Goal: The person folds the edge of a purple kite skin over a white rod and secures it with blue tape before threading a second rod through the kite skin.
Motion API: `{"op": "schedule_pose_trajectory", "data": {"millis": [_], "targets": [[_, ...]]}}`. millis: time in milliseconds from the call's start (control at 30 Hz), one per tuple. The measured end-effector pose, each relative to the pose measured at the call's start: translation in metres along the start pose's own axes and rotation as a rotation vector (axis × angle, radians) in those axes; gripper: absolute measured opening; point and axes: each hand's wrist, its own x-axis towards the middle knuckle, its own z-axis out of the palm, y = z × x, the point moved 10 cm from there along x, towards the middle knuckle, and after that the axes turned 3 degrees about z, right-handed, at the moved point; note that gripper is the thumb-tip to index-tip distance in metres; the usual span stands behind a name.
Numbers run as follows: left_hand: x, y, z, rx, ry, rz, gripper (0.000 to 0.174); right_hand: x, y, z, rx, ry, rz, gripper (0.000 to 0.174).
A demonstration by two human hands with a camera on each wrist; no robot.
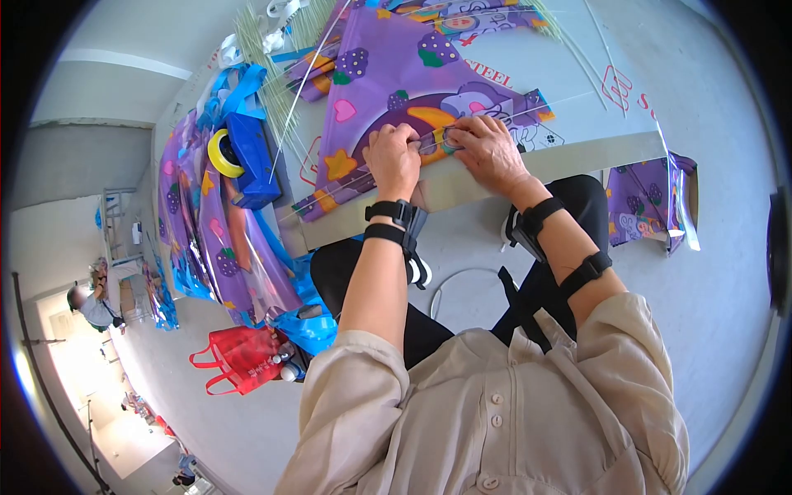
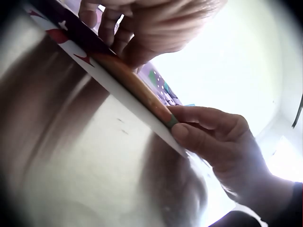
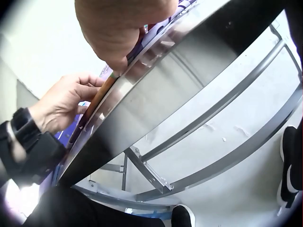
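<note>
A purple printed plastic sheet [image 1: 384, 74] with stars, hearts and berries lies over the table, its near border turned into a narrow folded strip [image 1: 330, 196]. In the head view my left hand [image 1: 394, 158] grips this strip near its middle. The left wrist view shows the left thumb [image 2: 187, 137] and forefinger pinching the folded edge from below and above. Just to the right, my right hand [image 1: 491, 153] pinches the same strip with thumb and fingertips. From the right wrist view, the right hand [image 3: 125, 30] bends over the edge, partly hiding the fold.
A blue tape dispenser [image 1: 254, 161] with a yellow roll stands at the table's left. More purple sheets [image 1: 194, 223] hang over that side. Thin clear sticks [image 1: 569, 49] lie at the back. A red bag [image 1: 239, 359] is on the floor; another person [image 1: 101, 307] is far left.
</note>
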Motion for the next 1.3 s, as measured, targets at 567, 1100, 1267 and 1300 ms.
{"op": "schedule_pose_trajectory", "data": {"millis": [567,1100,1267,1300], "targets": [[-0.038,0.047,-0.009,0.154,0.044,0.435,0.027,0.005,0.003,0.004,-0.059,0.030,-0.039,0.016],[-0.006,0.031,0.001,-0.116,-0.122,0.264,0.007,0.031,0.015,0.019,-0.167,-0.307,-0.025,0.011],[0.001,0.005,0.027,-0.159,-0.338,0.154,0.011,0.025,-0.026,-0.076,0.014,0.346,-0.102,0.017],[0.001,0.002,0.031,-0.220,-0.363,0.148,0.012,0.014,-0.013,-0.065,0.060,0.264,0.051,0.023]]}}
